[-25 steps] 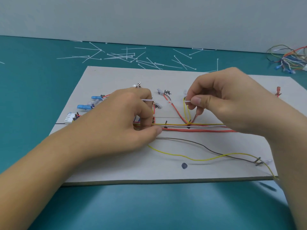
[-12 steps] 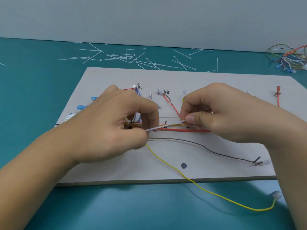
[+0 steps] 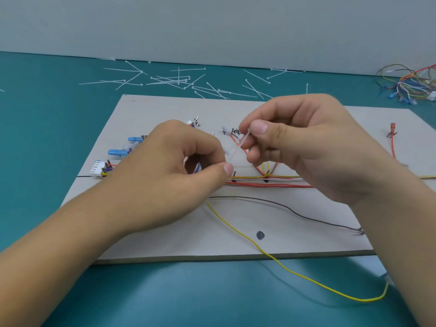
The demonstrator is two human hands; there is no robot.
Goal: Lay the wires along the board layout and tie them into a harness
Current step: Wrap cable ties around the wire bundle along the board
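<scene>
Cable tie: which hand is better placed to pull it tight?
Probably right hand: it pinches the cable tie by its free tail; left hand anchors the other end at the wires.

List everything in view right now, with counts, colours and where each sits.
board: one, grey, mid-table.
wire bundle: one, red, yellow and white, along the board's middle.
yellow wire: one, yellow, trailing off the board's front edge.
dark wire: one, grey-brown, board's front half.
cable tie: one, translucent white, between both hands.
loose ties: many, white, scattered behind the board.
blue terminals: two, blue, board's left.
connector: one, white, board's left edge.
red wire: one, red, board's right.
spare wires: one tangle, multicoloured, table's far right.
table: one, teal, underneath.
left hand: pinches the tie's lower end.
right hand: pinches its upper end.
</scene>
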